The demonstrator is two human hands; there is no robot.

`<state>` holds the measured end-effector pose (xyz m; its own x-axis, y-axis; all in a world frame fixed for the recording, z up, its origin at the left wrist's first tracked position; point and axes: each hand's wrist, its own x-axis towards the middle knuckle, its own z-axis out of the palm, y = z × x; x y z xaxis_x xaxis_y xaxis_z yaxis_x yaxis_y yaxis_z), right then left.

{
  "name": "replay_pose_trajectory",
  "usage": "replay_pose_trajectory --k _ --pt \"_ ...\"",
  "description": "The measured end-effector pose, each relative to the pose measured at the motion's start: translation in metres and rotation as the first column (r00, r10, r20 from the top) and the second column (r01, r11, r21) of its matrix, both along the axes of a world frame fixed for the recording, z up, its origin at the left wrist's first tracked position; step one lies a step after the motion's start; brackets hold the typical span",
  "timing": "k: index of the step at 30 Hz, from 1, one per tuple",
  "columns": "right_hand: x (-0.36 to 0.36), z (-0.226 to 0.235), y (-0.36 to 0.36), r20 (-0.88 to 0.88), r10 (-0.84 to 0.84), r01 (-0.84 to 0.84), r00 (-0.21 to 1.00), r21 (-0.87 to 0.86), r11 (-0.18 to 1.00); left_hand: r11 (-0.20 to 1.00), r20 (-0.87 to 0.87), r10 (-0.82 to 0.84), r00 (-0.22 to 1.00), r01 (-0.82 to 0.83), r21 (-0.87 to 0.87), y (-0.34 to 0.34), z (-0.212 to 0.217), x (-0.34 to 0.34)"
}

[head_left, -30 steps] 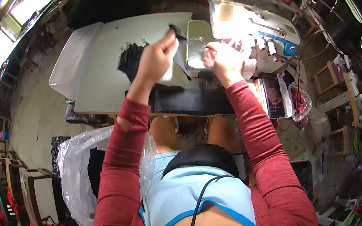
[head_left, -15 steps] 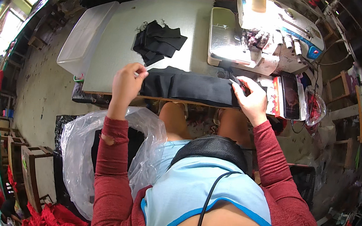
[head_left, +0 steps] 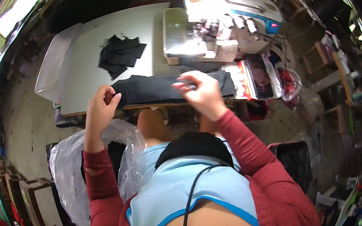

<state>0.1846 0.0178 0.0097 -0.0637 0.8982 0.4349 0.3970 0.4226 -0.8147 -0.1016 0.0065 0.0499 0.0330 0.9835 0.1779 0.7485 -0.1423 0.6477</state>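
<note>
A long black fabric strip [head_left: 152, 88] lies along the near edge of the white table, its right end by the red-edged box. At the strip's left end, my left hand [head_left: 101, 108] pinches the cloth's edge between thumb and fingers. My right hand [head_left: 205, 94] hovers over the strip's right half, its fingers bent and a little apart, slightly blurred, with nothing visible in them. Farther back on the left, several black fabric pieces [head_left: 119, 55] lie in a loose pile with frayed threads.
The sewing machine [head_left: 248, 10], with a lit display, stands at the back right beside a clear tray [head_left: 172, 33]. A phone-like dark slab [head_left: 260, 77] lies on the red-edged box. A translucent bin [head_left: 56, 59] borders the table's left side; a clear plastic bag [head_left: 71, 162] sits below my left arm.
My right hand has left the strip's right end and moved left over its middle. My left hand stays at the left end. The whole view has shifted and tilted.
</note>
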Motion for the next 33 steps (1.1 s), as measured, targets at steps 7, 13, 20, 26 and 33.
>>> replay_pose_trajectory --k 7,13,20,26,33 --pt "-0.051 0.025 -0.017 -0.183 0.222 -0.26 0.958 -0.223 0.939 0.948 0.643 -0.02 0.766 0.219 -0.231 0.0 -0.003 0.062" --pt "-0.034 0.021 -0.019 0.019 0.069 -0.066 0.997 -0.127 0.99 0.934 0.707 0.019 0.707 0.24 -0.265 0.004 -0.005 0.086" --pt "0.014 0.029 -0.013 -0.009 -0.08 0.079 0.997 -0.065 0.995 0.953 0.678 0.013 0.735 0.196 -0.23 -0.001 0.006 0.093" --pt "0.123 -0.019 -0.001 0.217 -0.277 0.303 0.936 -0.097 0.948 0.974 0.584 0.016 0.812 0.119 -0.192 0.007 -0.005 0.074" --pt "0.132 -0.033 0.006 0.185 -0.305 0.348 0.934 -0.293 0.89 0.998 0.19 -0.017 0.982 0.026 -0.05 0.021 -0.024 0.098"
